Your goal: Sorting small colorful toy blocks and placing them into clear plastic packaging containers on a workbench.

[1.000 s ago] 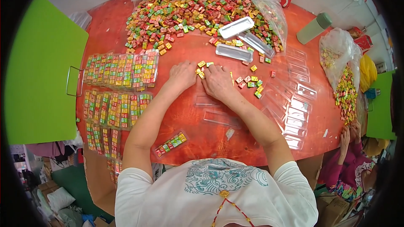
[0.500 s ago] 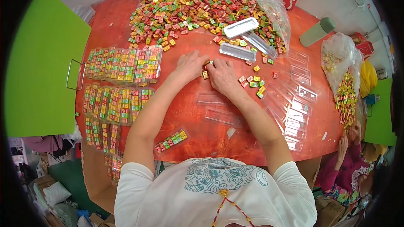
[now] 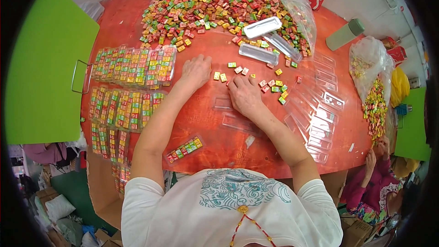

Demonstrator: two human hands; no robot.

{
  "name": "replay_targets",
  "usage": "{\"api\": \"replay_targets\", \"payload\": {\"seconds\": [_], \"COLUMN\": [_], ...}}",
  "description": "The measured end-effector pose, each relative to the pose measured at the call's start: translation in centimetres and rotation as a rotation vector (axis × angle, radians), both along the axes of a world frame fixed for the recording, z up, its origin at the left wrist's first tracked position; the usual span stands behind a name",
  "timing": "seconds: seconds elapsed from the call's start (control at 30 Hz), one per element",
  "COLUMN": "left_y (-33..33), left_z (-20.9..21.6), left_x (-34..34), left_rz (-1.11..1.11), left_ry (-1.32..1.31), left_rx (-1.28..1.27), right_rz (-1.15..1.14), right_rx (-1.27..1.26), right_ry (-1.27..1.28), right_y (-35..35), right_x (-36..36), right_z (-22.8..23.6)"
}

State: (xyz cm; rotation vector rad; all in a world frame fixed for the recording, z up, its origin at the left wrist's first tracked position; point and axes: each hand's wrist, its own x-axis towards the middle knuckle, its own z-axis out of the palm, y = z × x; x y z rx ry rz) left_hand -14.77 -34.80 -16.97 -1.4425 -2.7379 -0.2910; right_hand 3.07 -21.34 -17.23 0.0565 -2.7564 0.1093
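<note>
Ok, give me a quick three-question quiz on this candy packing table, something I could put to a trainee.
1. True or false: both hands lie palm down on the red table.
2. Which side of the person holds the filled trays? A) left B) right C) none
3. Fill in: the big candy pile lies on a clear plastic ____.

Key
1. True: the left hand and right hand both rest flat by the loose candies.
2. A; the empty trays lie to the right.
3. Bag.
</note>
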Motion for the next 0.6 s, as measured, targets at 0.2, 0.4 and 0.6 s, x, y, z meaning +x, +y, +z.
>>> {"api": "replay_targets", "payload": {"seconds": [0.2, 0.4, 0.6], "left_y": [-2.3, -4.3, -4.6], "left_z": [0.7, 0.9, -0.3], "left_x": [3.5, 4.8, 5.0], "left_rz": [0.096, 0.182, 0.142], "left_ry": [-0.036, -0.090, -0.082], "left_rx": [0.005, -0.002, 0.089], "right_rz": [0.133, 0.094, -0.016], "right_rx": [0.013, -0.061, -0.213], "right_ry": [0.036, 0.007, 0.052], "right_y": [-1.8, -3.8, -3.2], "right_x": [-1.2, -4.0, -5.2], "right_z": [0.0, -0.2, -0.6]}}
